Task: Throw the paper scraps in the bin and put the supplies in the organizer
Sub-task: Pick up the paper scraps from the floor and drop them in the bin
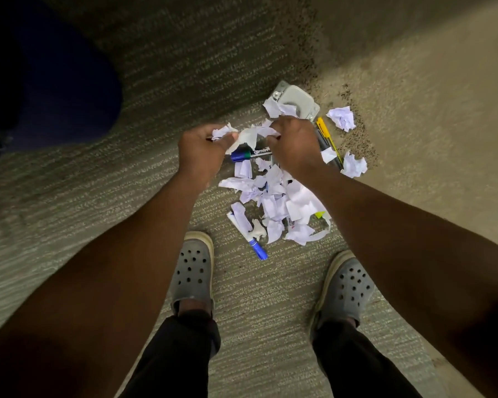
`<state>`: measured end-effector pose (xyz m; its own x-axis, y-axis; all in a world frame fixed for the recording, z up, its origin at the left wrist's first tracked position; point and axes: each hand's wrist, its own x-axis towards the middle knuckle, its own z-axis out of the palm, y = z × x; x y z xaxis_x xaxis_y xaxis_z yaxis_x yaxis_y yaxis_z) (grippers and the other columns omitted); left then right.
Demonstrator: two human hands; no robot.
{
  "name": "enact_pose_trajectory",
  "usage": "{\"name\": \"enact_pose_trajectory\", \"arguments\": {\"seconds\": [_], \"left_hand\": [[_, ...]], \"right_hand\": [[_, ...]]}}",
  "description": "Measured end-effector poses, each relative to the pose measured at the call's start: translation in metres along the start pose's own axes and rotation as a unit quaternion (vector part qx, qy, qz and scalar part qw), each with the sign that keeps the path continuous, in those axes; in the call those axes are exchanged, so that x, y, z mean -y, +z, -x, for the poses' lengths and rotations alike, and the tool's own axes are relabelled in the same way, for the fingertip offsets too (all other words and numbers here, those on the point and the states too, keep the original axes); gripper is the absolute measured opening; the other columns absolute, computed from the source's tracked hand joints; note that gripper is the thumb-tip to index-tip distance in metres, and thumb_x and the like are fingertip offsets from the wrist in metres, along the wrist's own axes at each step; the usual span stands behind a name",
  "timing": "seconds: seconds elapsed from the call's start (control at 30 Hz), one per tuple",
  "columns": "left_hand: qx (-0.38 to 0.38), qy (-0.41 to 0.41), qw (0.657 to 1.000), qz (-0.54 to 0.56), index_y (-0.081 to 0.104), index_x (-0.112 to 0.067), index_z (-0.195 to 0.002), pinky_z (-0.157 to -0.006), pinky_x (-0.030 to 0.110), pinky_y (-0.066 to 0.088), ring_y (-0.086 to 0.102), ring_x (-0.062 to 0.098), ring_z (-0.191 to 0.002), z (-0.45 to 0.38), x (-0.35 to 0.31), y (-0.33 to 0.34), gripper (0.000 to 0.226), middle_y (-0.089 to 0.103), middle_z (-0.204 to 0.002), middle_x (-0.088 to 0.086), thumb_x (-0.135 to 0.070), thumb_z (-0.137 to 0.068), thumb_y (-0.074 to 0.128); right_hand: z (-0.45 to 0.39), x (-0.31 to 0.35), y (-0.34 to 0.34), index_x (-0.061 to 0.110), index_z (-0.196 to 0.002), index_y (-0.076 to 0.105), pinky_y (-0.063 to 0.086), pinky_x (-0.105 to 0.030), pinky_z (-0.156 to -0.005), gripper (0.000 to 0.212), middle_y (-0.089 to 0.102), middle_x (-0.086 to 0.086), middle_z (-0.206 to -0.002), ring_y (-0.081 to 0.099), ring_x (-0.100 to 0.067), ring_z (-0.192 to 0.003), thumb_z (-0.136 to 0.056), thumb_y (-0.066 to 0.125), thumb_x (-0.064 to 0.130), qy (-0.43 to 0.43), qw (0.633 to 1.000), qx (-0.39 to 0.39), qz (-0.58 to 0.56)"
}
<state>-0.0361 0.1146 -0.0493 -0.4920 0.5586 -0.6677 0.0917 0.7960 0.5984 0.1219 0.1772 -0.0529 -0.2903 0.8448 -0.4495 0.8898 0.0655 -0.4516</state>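
Note:
A heap of torn white paper scraps (273, 202) lies on the carpet in front of my feet. My left hand (203, 152) grips a bunch of scraps (223, 131) above the heap. My right hand (295, 145) grips more scraps (263, 130) beside it. Under the hands lies a black marker with a blue cap (246, 155). A blue-capped marker (258, 248) pokes out of the heap's near edge. A grey hole punch (295, 100) lies beyond my right hand, and a yellow pen (327, 136) lies beside it with darker pens. Crumpled paper balls (341, 117) (354, 165) lie to the right.
A dark blue rounded object (66, 90) stands at the upper left on the carpet. My grey clogs (193, 271) (347, 285) stand just short of the heap. A darker carpet band (202, 58) crosses the top, and lighter floor (429, 110) spreads right.

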Motion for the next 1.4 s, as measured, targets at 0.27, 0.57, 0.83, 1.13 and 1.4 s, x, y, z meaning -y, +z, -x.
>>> {"name": "enact_pose_trajectory", "arguments": {"seconds": [0.27, 0.57, 0.83, 1.13, 1.4], "left_hand": [[0.01, -0.088, 0.956, 0.28, 0.067, -0.013, -0.112, -0.091, 0.032, 0.054, 0.073, 0.008, -0.091, 0.093, -0.043, -0.069, 0.036, 0.077, -0.097, -0.003, -0.017, -0.078, 0.079], [-0.212, 0.137, 0.939, 0.235, 0.072, -0.026, -0.101, -0.083, 0.026, 0.056, 0.071, 0.018, -0.096, 0.173, -0.118, -0.212, 0.024, 0.074, -0.103, 0.007, -0.033, -0.079, 0.078], [-0.424, 0.207, 0.881, 0.035, 0.07, -0.017, -0.106, -0.073, -0.001, 0.039, 0.06, 0.001, -0.092, 0.135, -0.132, -0.309, 0.024, 0.06, -0.106, -0.002, -0.031, -0.087, 0.069], [-0.287, 0.119, 0.94, -0.144, 0.05, -0.008, -0.135, -0.098, 0.037, 0.048, 0.059, 0.029, -0.116, 0.089, -0.091, -0.319, 0.054, 0.061, -0.129, 0.014, -0.045, -0.096, 0.047], [-0.223, 0.241, 0.944, -0.013, 0.046, -0.028, -0.138, -0.104, 0.029, 0.045, 0.051, 0.003, -0.127, 0.158, -0.082, -0.271, 0.052, 0.056, -0.138, -0.008, -0.056, -0.095, 0.047]], "right_hand": [[0.073, 0.05, -0.066, 0.003, -0.077, 0.065, 0.031, -0.025, -0.059, 0.011, 0.065, -0.013, -0.075, 0.051, -0.022, -0.061, -0.083, 0.065, 0.013, 0.002, 0.993, -0.091, -0.08], [0.102, 0.227, -0.148, 0.007, -0.106, 0.061, 0.049, -0.026, -0.073, 0.017, 0.066, -0.006, -0.092, 0.063, -0.021, -0.081, -0.09, 0.06, 0.006, -0.207, 0.934, -0.195, -0.215], [0.075, 0.359, -0.138, 0.011, -0.138, 0.043, 0.053, -0.041, -0.078, 0.047, 0.059, -0.015, -0.117, 0.06, -0.026, -0.098, -0.092, 0.05, 0.006, -0.35, 0.919, -0.07, -0.167], [0.06, 0.367, -0.099, 0.016, -0.143, 0.036, 0.051, -0.044, -0.091, 0.054, 0.052, -0.01, -0.136, 0.056, -0.026, -0.116, -0.093, 0.056, 0.022, -0.303, 0.952, 0.007, -0.028], [0.126, 0.266, -0.1, 0.005, -0.126, 0.056, 0.045, -0.032, -0.099, 0.033, 0.062, -0.009, -0.124, 0.056, -0.02, -0.116, -0.095, 0.054, 0.017, -0.305, 0.927, -0.171, -0.136]]}}
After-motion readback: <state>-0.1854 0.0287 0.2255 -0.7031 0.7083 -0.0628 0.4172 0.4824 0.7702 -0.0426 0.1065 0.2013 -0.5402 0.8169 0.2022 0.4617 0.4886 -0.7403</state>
